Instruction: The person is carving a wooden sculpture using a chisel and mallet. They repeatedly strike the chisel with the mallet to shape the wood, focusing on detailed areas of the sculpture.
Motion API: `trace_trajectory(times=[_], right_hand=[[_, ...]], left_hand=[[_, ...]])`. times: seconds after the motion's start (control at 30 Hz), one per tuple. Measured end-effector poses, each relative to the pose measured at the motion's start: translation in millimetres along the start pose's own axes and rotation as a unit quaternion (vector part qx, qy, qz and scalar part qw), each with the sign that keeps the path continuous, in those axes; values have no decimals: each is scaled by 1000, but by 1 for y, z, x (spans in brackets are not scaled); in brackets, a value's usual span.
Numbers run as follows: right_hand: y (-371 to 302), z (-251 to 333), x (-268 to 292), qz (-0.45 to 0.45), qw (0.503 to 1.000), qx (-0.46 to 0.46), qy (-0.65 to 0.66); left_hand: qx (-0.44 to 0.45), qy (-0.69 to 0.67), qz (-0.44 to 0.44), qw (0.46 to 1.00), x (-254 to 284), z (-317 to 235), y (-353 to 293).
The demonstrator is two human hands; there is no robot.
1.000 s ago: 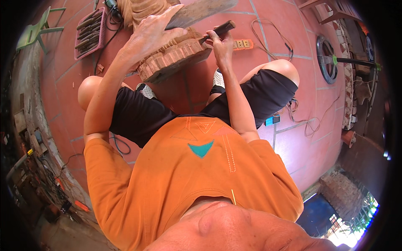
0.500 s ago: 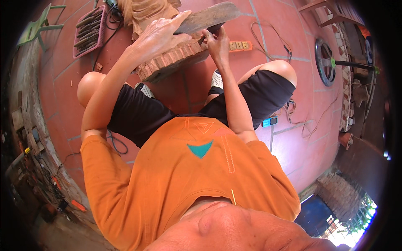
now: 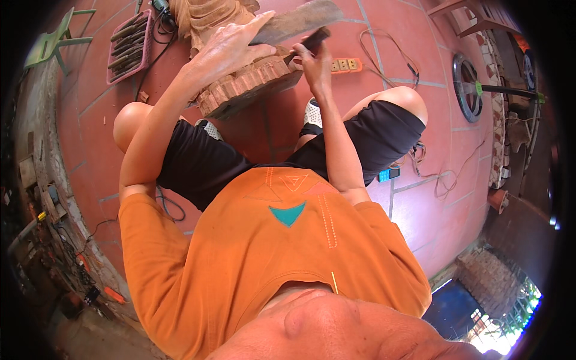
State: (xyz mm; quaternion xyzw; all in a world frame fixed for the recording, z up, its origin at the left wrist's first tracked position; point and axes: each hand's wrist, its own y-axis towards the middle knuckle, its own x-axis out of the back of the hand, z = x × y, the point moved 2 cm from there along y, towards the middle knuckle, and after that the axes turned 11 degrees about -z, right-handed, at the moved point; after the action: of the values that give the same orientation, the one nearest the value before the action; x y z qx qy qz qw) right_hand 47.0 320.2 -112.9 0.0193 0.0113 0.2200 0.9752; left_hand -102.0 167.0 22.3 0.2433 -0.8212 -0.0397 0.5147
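My left hand (image 3: 231, 49) is closed round one end of a flat wooden mallet (image 3: 303, 21), which slants up to the right and is slightly blurred. Close by, my right hand (image 3: 316, 71) grips a chisel (image 3: 316, 38) by pinched fingers; its dark handle tilts up to the right, just below the mallet and apart from it. The chisel's tip points down-left at the edge of a carved wooden piece (image 3: 240, 90), where fingers partly hide it. Ridges run along the carving's near rim, and fold-like shapes (image 3: 207, 21) cover its far part.
A pink basket (image 3: 146, 51) of several chisels lies at the far left, near a corded power tool (image 3: 162, 7). Beyond my right hand sits an orange power strip (image 3: 347, 65). Cables (image 3: 384, 54), a blue phone (image 3: 389, 174) and a black wheel-like ring (image 3: 467, 89) are on the right.
The mallet has come away from the chisel's handle, so more of that handle shows. My right hand has shifted slightly, with the chisel still at the carving.
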Motion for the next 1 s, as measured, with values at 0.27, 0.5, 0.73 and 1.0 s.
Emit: trace_trajectory(times=[0.27, 0.5, 0.73, 1.0], right_hand=[[-1, 30, 21, -30, 981, -91, 167], [-1, 67, 1, 107, 989, -64, 84], [28, 99, -12, 239, 964, 58, -106], [25, 51, -22, 250, 927, 148, -238]], left_hand=[[91, -208, -60, 972, 16, 25, -16], [317, -445, 18, 837, 57, -13, -51], [360, -557, -106, 741, 38, -42, -96], [371, -530, -141, 750, 5, -43, -105]])
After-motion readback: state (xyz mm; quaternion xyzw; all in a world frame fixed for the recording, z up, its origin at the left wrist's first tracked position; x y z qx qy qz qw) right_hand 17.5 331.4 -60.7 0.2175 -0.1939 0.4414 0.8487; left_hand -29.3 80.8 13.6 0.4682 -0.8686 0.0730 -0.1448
